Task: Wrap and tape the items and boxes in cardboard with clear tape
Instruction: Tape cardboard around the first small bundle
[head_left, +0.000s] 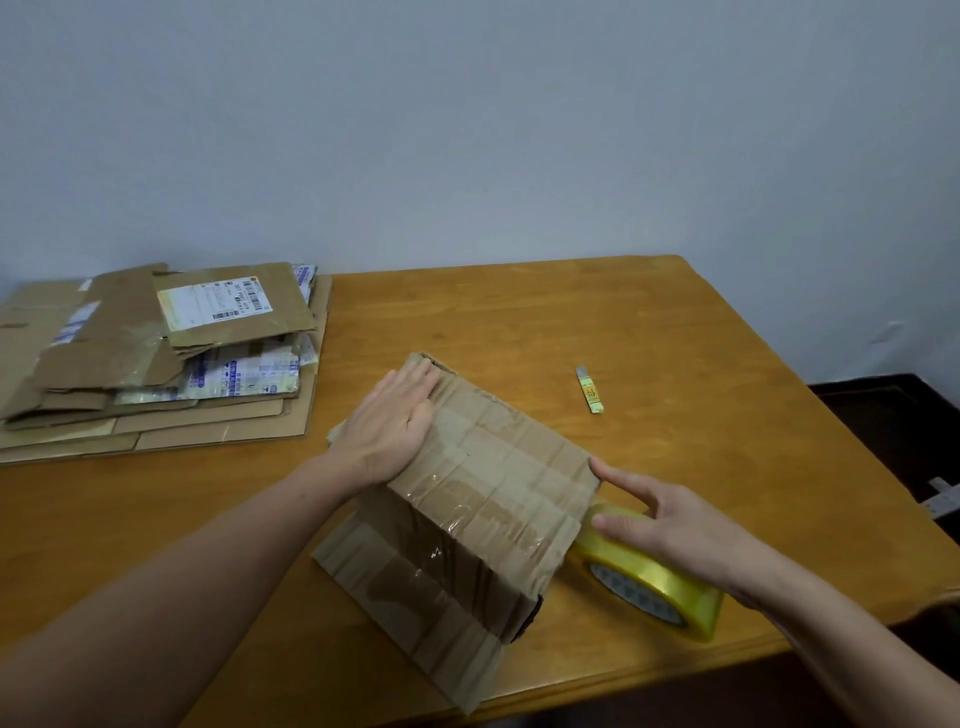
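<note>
**Both hands on a taped cardboard parcel**

The cardboard parcel (483, 499) sits in the middle of the frame on the wooden bench (675, 338), tilted so that one broad face slopes up towards the upper left. Glossy bands of clear tape run across its top face and down the near side. At its lower edge the wrapping spreads out in a loose flap that lies flat on the bench.

The left hand (395, 431) lies palm down on the parcel's upper left end. Its grip is fully open: the fingers are straight and close together, pressing on the cardboard and holding nothing.

The right hand (670, 525) is at the right of the parcel, resting over a roll of yellowish clear tape (660, 577) that stands on its edge just beside the parcel's right side. This grip is open too, fingers stretched out and spread. The forefinger reaches the parcel's right corner and another finger lies on the top of the roll. I cannot see the thumb.

Further back, right of centre, a small yellow-green utility knife (590, 389) lies on the bench, well apart from the parcel. At the left of the frame a pile of flattened cardboard boxes (156, 415) is stacked, the topmost piece bearing a shipping label (213, 304).
</note>
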